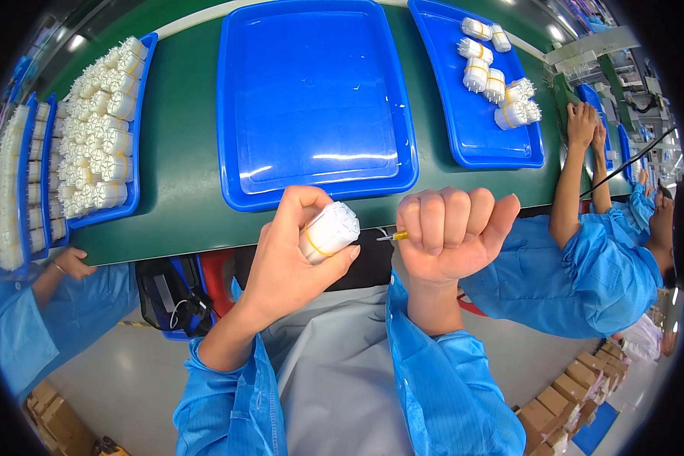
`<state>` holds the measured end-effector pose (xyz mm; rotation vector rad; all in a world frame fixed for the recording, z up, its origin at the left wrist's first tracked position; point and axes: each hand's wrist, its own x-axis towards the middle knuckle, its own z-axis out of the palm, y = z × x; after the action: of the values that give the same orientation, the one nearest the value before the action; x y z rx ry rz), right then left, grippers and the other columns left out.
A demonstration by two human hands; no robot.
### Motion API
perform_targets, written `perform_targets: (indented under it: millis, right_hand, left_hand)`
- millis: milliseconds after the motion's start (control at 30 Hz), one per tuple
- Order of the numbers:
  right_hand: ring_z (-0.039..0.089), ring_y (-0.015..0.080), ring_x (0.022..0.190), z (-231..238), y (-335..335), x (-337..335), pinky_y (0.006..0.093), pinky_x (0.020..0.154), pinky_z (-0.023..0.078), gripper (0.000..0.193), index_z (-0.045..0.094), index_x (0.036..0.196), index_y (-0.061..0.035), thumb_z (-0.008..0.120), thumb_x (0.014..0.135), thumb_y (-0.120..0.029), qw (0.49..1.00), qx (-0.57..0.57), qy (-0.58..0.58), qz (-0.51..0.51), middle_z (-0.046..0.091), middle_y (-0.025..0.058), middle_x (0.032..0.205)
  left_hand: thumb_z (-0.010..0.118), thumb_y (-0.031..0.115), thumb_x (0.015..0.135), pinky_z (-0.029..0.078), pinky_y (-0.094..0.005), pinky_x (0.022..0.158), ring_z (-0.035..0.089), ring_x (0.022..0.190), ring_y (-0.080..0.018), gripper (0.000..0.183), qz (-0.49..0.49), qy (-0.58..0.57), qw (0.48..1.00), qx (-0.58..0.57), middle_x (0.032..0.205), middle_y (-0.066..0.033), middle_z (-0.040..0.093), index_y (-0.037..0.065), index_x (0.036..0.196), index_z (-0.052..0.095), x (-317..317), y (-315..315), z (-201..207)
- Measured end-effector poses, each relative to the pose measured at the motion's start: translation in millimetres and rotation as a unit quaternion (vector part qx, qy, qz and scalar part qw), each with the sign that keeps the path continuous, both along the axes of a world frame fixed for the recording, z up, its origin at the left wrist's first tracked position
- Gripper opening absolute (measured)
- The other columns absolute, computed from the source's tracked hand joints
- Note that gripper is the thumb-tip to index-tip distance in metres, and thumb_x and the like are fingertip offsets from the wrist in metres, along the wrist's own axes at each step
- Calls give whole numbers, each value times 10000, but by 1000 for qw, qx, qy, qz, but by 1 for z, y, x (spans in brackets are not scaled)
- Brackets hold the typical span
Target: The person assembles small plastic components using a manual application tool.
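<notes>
My left hand [281, 254] is wrapped round a bundle of white plastic parts [329, 232], with a yellow band about its middle. The bundle is tilted, its ridged end turned up and to the right. Beside it, my right hand [452, 232] is closed in a fist round a small yellow tool with a thin metal tip [394, 236]. That tip points left toward the bundle without touching it; the fist hides most of the tool, so its kind cannot be made out. Both hands are at the near edge of the green table [182, 182], just below a large blue tray [228, 114].
At the right, a second blue tray [463, 144] holds several banded white bundles [475, 74]. Blue trays piled with white bundles [102, 137] line the left. Co-workers' hands [581, 125] [72, 263] are at both sides. Cardboard boxes [555, 403] stand on the floor.
</notes>
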<state>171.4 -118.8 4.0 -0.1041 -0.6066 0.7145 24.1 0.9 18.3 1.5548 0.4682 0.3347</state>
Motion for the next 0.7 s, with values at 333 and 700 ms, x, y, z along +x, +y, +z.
perform_targets:
  millis: [333,700]
  right_hand:
    - [310,133,460,5,2,-7,311,508,255,553,348,671,-139,238,1044,-533,999,6,-29,-33,365,-12,555]
    - [325,132,468,10,6,-14,305,507,266,553,342,671,-144,251,1037,-548,996,7,-72,-56,363,-15,552]
  left_hand:
    - [713,105,802,460,-262,743,545,821,-97,381,-35,11,998,51,923,-39,600,7,1130,546,-3,2,-2]
    - [760,34,728,510,-307,715,638,789,-177,421,9,8,986,168,888,-95,644,25,1083,534,0,-8,-6]
